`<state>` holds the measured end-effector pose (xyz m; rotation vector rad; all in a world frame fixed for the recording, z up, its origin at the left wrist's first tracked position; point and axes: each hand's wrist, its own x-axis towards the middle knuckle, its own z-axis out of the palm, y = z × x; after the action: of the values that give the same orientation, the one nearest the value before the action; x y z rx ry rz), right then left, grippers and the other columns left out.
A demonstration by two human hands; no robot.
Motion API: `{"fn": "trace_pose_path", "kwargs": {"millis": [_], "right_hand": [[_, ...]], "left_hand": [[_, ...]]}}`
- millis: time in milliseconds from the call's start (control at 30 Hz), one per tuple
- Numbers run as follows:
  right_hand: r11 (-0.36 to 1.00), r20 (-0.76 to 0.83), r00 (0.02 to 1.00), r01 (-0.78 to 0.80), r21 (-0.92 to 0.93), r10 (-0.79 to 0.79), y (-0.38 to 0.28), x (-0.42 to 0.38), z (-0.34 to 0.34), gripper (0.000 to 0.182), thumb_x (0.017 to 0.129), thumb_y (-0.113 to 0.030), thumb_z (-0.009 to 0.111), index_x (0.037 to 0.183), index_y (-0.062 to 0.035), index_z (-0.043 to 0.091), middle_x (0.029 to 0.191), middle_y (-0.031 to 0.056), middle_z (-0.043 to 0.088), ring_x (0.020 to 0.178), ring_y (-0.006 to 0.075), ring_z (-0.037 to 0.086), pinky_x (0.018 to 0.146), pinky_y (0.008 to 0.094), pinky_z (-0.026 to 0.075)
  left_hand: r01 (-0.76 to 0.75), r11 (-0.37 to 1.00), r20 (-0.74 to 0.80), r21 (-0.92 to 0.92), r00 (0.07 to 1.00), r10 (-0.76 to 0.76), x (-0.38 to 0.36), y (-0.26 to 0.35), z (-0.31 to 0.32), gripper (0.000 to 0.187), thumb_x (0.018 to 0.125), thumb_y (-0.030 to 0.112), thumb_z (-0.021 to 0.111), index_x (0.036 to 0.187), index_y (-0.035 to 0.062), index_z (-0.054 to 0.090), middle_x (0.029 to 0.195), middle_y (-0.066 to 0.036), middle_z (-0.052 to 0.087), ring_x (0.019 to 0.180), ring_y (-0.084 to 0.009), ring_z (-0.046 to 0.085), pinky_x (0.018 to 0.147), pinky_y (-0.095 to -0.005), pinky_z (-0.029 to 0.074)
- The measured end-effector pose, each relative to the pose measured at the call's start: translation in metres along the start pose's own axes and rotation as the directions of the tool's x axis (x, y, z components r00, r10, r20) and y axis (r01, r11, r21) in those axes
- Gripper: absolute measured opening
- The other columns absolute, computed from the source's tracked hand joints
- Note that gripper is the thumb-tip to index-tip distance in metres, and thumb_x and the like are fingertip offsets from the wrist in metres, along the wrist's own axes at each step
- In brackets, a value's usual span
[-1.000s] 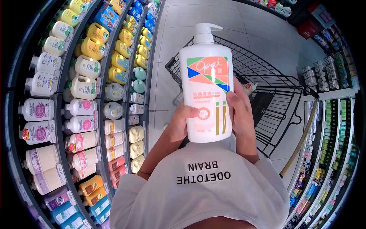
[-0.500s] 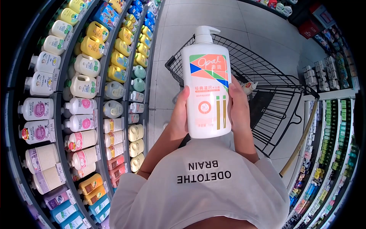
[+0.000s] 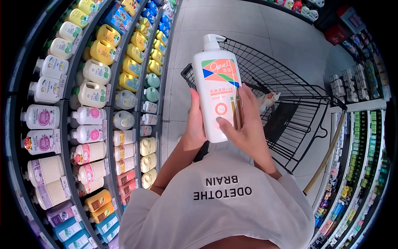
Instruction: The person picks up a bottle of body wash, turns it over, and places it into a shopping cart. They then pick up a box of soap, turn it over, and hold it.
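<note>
A large white pump bottle (image 3: 210, 83) labelled "Opal" is held up in front of my chest, pump at the top, its label facing me and leaning slightly left. My left hand (image 3: 195, 120) supports its left side, with most of the fingers hidden behind it. On the other side, my right hand (image 3: 248, 128) grips the bottle, its thumb pressed on the lower front of the label and its fingers along the right edge. Beyond the bottle stands a black wire shopping cart (image 3: 286, 95) containing a whitish package (image 3: 268, 101) partly covered by my right hand.
Shelves (image 3: 108, 95) along the left hold rows of pump bottles and jugs. At right, another shelf (image 3: 360, 153) carries many small packages. A pale tiled floor (image 3: 224, 18) runs ahead between them. A tan pole-like strip (image 3: 327, 155) slants beside the cart.
My right hand has shifted from the bottle's side, bringing its thumb onto the front label. The bottle has moved slightly left and tilted a little. My left hand stays at its side.
</note>
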<state>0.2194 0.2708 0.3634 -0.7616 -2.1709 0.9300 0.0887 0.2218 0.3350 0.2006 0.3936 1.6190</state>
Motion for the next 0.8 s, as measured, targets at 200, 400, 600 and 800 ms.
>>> {"fn": "trace_pose_path", "kwargs": {"millis": [200, 400, 600, 800], "right_hand": [[0.997, 0.086, 0.995, -0.053, -0.048, 0.057, -0.006, -0.003, 0.002, 0.091, 0.065, -0.035, 0.074, 0.126, 0.0142, 0.027, 0.131, 0.0364, 0.023, 0.120, 0.0489, 0.029, 0.098, 0.0480, 0.028], [0.998, 0.132, 0.989, -0.055, -0.032, 0.059, -0.006, 0.000, 0.005, 0.095, 0.064, -0.033, 0.075, 0.128, 0.0136, 0.021, 0.131, 0.0363, 0.022, 0.120, 0.0489, 0.029, 0.098, 0.0471, 0.029], [0.896, 0.156, 0.980, -0.180, 0.406, 0.126, 0.004, 0.007, 0.020, 0.088, 0.064, -0.024, 0.076, 0.127, 0.0077, 0.023, 0.119, 0.0229, 0.037, 0.112, 0.0329, 0.040, 0.095, 0.0397, 0.033], [0.697, 0.220, 0.950, -0.311, 0.646, 0.221, 0.009, 0.007, 0.019, 0.079, 0.067, -0.019, 0.073, 0.128, 0.0016, 0.027, 0.117, 0.0123, 0.044, 0.108, 0.0205, 0.044, 0.092, 0.0340, 0.037]], "left_hand": [[-0.084, 0.995, -0.022, 0.048, 0.996, 0.085, 0.002, 0.002, 0.002, 0.075, 0.087, 0.062, 0.016, 0.134, 0.0044, 0.025, 0.129, -0.014, 0.041, 0.115, -0.0250, 0.046, 0.095, -0.0387, 0.040], [-0.081, 0.985, 0.017, 0.153, 0.997, 0.079, -0.001, 0.005, 0.003, 0.071, 0.089, 0.059, 0.020, 0.134, 0.0045, 0.027, 0.128, -0.012, 0.043, 0.115, -0.0235, 0.046, 0.096, -0.0365, 0.037], [-0.202, 0.859, 0.082, 0.471, 0.979, 0.185, 0.002, 0.001, 0.021, 0.067, 0.091, 0.055, 0.015, 0.140, 0.0102, 0.008, 0.136, -0.010, 0.030, 0.122, -0.0186, 0.036, 0.100, -0.0331, 0.032], [-0.106, 0.742, 0.019, 0.662, 0.992, 0.125, -0.007, 0.006, 0.007, 0.066, 0.093, 0.046, 0.030, 0.141, 0.0107, 0.002, 0.141, -0.010, 0.017, 0.128, -0.0193, 0.025, 0.102, -0.0325, 0.026]]}}
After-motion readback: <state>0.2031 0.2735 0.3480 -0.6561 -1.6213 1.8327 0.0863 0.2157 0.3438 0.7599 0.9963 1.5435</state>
